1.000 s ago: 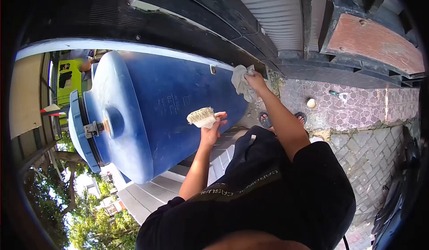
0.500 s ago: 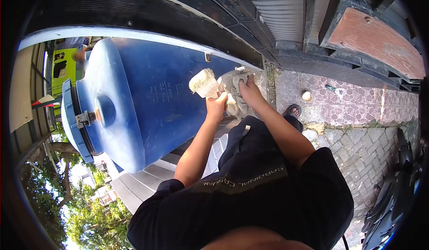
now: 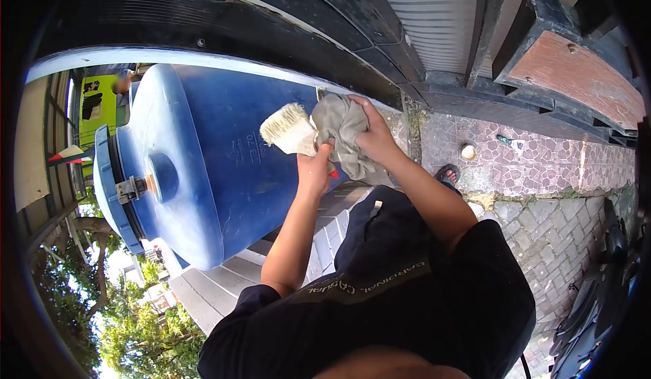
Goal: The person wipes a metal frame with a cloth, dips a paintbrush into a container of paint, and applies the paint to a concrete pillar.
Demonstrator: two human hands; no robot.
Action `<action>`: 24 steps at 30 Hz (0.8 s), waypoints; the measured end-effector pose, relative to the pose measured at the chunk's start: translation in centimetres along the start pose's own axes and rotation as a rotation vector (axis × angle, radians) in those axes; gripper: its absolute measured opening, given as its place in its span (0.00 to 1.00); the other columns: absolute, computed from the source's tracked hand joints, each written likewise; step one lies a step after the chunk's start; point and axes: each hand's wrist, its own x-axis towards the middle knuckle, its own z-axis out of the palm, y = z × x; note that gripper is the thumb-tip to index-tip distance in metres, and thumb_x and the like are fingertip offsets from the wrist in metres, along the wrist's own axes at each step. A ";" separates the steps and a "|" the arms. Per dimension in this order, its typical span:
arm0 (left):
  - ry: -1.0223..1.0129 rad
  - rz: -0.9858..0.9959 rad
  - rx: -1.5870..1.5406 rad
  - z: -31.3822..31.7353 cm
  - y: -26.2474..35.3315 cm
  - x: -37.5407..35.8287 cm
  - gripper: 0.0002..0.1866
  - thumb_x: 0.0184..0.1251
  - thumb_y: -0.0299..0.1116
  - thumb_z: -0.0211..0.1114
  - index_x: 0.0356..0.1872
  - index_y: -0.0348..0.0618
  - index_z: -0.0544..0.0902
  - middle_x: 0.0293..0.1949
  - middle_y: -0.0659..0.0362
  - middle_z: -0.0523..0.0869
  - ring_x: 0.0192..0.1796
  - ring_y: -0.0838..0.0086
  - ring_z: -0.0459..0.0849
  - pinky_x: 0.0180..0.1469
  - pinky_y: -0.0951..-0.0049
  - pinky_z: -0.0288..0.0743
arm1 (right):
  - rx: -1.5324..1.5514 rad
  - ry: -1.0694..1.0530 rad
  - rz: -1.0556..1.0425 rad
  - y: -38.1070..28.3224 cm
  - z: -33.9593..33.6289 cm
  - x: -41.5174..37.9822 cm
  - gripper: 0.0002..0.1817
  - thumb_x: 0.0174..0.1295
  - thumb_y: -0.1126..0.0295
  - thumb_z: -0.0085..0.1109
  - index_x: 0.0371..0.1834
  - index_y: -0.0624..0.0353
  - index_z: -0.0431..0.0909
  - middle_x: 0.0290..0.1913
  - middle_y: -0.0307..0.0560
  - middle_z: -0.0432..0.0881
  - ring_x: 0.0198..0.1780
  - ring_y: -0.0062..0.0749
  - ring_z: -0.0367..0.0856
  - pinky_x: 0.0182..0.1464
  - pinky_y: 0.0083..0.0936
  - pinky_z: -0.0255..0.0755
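My left hand [image 3: 314, 173] is closed around a brush [image 3: 288, 129] with pale, ragged bristles that point up and left. A small red bit shows beside that hand. My right hand [image 3: 377, 140] grips a crumpled grey cloth [image 3: 337, 123], bunched up against the base of the brush. The cloth hangs down between both hands and hides part of the brush. Behind the brush lies the side of a big blue tank [image 3: 251, 155] with pale markings on it.
A dark wall panel [image 3: 298, 33] runs along the top. To the right are patterned tiles [image 3: 542, 165], a small pale cup [image 3: 468, 152], grey pavers [image 3: 542, 233] and a dark motorbike [image 3: 597, 297]. A person [image 3: 122, 94] is far off at left.
The brush and both hands have moved slightly left. The grey cloth is bunched higher and closer around the brush's base, with my right hand's fingers raised over it.
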 end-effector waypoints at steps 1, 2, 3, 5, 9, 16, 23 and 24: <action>-0.014 0.022 0.003 0.1 2.0 0.1 0.20 0.58 0.25 0.65 0.53 0.37 0.73 0.40 0.60 0.79 0.34 0.78 0.78 0.35 0.76 0.75 | 0.163 0.021 0.054 -0.5 0.5 1.3 0.34 0.48 0.80 0.53 0.64 0.55 0.63 0.56 0.46 0.73 0.58 0.33 0.72 0.60 0.24 0.64; 0.054 0.015 0.007 -0.5 3.0 0.8 0.21 0.59 0.27 0.65 0.53 0.37 0.72 0.40 0.61 0.79 0.33 0.78 0.77 0.34 0.76 0.75 | 0.166 0.022 0.048 -1.2 1.5 2.4 0.34 0.48 0.80 0.53 0.64 0.55 0.63 0.56 0.46 0.73 0.58 0.33 0.72 0.60 0.24 0.64; 0.125 0.007 0.011 -1.0 3.9 1.4 0.21 0.59 0.28 0.65 0.54 0.37 0.72 0.39 0.61 0.79 0.32 0.78 0.77 0.33 0.76 0.75 | 0.381 0.062 0.053 -2.4 2.7 3.5 0.33 0.48 0.81 0.53 0.62 0.57 0.64 0.55 0.46 0.74 0.56 0.32 0.73 0.59 0.25 0.65; 0.200 0.212 -0.019 -0.2 6.3 1.3 0.17 0.64 0.34 0.61 0.48 0.29 0.75 0.44 0.51 0.79 0.43 0.70 0.80 0.38 0.69 0.81 | 0.599 0.093 0.049 -4.0 4.8 5.6 0.32 0.47 0.81 0.53 0.61 0.58 0.65 0.54 0.45 0.75 0.55 0.31 0.74 0.58 0.25 0.67; 0.038 0.585 0.084 -2.0 8.8 1.3 0.20 0.69 0.31 0.53 0.56 0.27 0.68 0.61 0.43 0.69 0.62 0.50 0.72 0.49 0.53 0.82 | 0.087 0.375 -0.385 -3.9 5.8 10.1 0.33 0.45 0.74 0.62 0.59 0.62 0.66 0.52 0.52 0.77 0.53 0.38 0.77 0.57 0.31 0.69; 0.085 0.604 0.090 -5.0 9.1 2.0 0.19 0.70 0.29 0.49 0.55 0.22 0.67 0.61 0.42 0.69 0.64 0.50 0.70 0.50 0.54 0.82 | -0.641 0.331 -0.777 -8.3 7.3 12.6 0.31 0.36 0.74 0.67 0.52 0.43 0.79 0.58 0.48 0.74 0.56 0.49 0.72 0.57 0.37 0.69; 0.050 0.690 0.085 -4.1 10.9 4.8 0.21 0.70 0.30 0.48 0.57 0.21 0.66 0.64 0.40 0.66 0.65 0.49 0.67 0.53 0.51 0.80 | -0.820 0.243 -0.755 -8.6 7.6 13.1 0.31 0.38 0.71 0.69 0.53 0.40 0.77 0.61 0.47 0.70 0.56 0.47 0.74 0.58 0.40 0.67; 0.029 0.693 0.072 -3.8 11.1 5.2 0.22 0.70 0.29 0.48 0.59 0.21 0.65 0.65 0.40 0.65 0.67 0.48 0.66 0.54 0.50 0.79 | -0.854 0.249 -0.684 -8.1 7.3 13.0 0.30 0.39 0.71 0.70 0.52 0.40 0.78 0.60 0.47 0.70 0.55 0.48 0.74 0.58 0.40 0.67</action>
